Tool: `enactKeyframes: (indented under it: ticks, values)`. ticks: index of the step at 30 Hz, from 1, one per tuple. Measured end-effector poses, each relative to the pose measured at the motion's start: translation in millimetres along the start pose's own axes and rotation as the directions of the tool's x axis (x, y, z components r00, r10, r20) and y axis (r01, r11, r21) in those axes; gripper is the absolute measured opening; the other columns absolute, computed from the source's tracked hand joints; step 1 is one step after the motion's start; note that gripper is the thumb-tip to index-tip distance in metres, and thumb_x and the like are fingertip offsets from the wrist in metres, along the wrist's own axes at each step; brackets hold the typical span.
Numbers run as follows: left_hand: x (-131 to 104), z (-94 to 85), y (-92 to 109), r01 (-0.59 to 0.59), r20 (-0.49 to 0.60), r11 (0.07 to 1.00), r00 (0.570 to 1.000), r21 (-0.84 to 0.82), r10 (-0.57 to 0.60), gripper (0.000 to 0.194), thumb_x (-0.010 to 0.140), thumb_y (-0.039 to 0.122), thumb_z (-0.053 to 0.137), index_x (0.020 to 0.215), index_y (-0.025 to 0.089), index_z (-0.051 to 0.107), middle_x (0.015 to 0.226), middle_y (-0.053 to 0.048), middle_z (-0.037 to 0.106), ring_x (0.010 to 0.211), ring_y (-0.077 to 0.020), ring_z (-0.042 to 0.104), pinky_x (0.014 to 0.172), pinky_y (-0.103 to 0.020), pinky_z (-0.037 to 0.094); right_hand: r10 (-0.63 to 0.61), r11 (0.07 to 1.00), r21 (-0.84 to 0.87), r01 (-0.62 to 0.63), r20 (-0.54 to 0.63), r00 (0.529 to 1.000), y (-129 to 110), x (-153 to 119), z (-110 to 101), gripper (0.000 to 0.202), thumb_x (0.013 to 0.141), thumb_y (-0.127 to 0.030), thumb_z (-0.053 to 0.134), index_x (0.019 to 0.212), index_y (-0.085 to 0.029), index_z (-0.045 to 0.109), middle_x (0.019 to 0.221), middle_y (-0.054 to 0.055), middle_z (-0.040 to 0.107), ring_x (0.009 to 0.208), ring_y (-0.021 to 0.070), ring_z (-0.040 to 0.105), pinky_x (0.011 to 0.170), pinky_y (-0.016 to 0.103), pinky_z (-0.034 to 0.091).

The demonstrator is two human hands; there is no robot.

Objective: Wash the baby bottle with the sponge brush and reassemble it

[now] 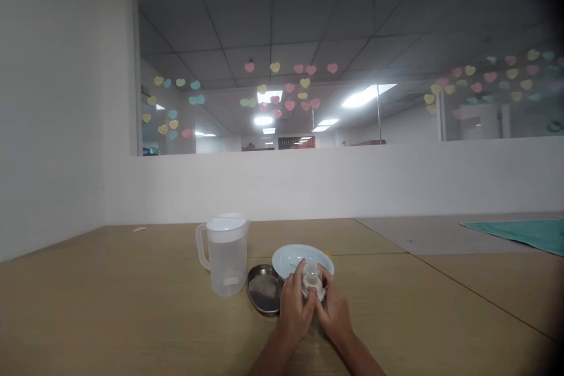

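While a pitcher and two dishes are standing nearby, my hands are gripping a clear-domed container

At the far left, a small pale piece (139, 229) is lying on the wooden table (132, 305). The lidded plastic pitcher (228, 264) is standing upright, its handle pointing left. Just to its right, a dark metal dish (264, 291) is resting, my left hand partly covering its right edge.

My left hand (294, 305) is closing around the left side of the clear-domed container (312, 282), its thumb pressing near the white collar. I'm holding it in front of the pale blue bowl (282, 256), partly hiding the bowl; I can't tell whether they're touching. My right hand (335, 311) is gripping the container's right side. Something yellow (329, 255) is peeking out by the bowl's right rim.

Well apart to the right, a teal cloth (524, 232) is lying flat. Above the white wall (308, 185), paper hearts (289, 88) are dotting a wide window (308, 29), and ceiling lights (363, 96) are glowing there.
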State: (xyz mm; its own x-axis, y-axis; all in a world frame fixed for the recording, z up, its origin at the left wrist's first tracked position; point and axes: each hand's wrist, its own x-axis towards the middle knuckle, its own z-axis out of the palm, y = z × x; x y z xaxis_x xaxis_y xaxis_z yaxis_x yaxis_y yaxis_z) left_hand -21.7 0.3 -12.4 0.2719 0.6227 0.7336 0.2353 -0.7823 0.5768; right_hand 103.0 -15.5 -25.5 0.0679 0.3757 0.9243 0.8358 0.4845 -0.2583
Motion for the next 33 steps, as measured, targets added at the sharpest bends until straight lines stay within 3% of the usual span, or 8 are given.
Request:
enactKeyframes:
  ticks: [12,18,27,33]
  values:
    - [-4.0,0.7,2.3,0.021,0.008,0.999,1.000,0.040,-0.021,0.063,0.090,0.043,0.029,0.142,0.013,0.015,0.132,-0.013,0.046,0.120,-0.0214,0.043,0.102,-0.034,0.032,-0.022,0.999,-0.027,0.022,0.001,1.000,0.1,-1.4,0.3,0.049,0.086,-0.036,0.042,0.131,-0.018,0.036,0.117,0.013,0.058,0.103,0.0240,0.058,0.080,0.038,0.051]
    - [-3.2,0.9,0.4,0.035,0.029,0.999,0.999,0.035,-0.036,0.061,0.089,0.045,0.029,0.141,0.013,0.022,0.139,-0.012,0.039,0.124,-0.0210,0.039,0.104,-0.032,0.029,-0.024,0.999,-0.021,0.024,-0.007,1.000,0.0,-1.0,1.5,0.050,0.086,-0.036,0.041,0.133,-0.018,0.036,0.119,0.013,0.057,0.105,0.0234,0.058,0.081,0.037,0.051]
    - [-4.0,-1.1,4.6,0.037,0.032,0.999,0.999,0.017,-0.037,0.061,0.089,0.044,0.031,0.141,0.013,0.023,0.137,-0.014,0.042,0.123,-0.0216,0.041,0.104,-0.034,0.030,-0.017,0.999,-0.035,0.018,0.034,0.999,-1.2,-2.7,0.7,0.057,0.088,-0.035,0.038,0.140,-0.017,0.023,0.123,0.013,0.056,0.107,0.0222,0.058,0.081,0.035,0.051]
    - [-4.4,0.1,2.3,0.052,0.032,0.999,0.998,-0.017,-0.052,0.059,0.089,0.043,0.032,0.140,0.014,0.024,0.137,-0.013,0.042,0.123,-0.0212,0.041,0.104,-0.035,0.030,-0.006,0.998,-0.064,0.009,0.043,0.999,-0.9,-4.4,0.4,0.054,0.088,-0.034,0.036,0.139,-0.018,0.026,0.124,0.012,0.055,0.107,0.0221,0.058,0.082,0.035,0.052]
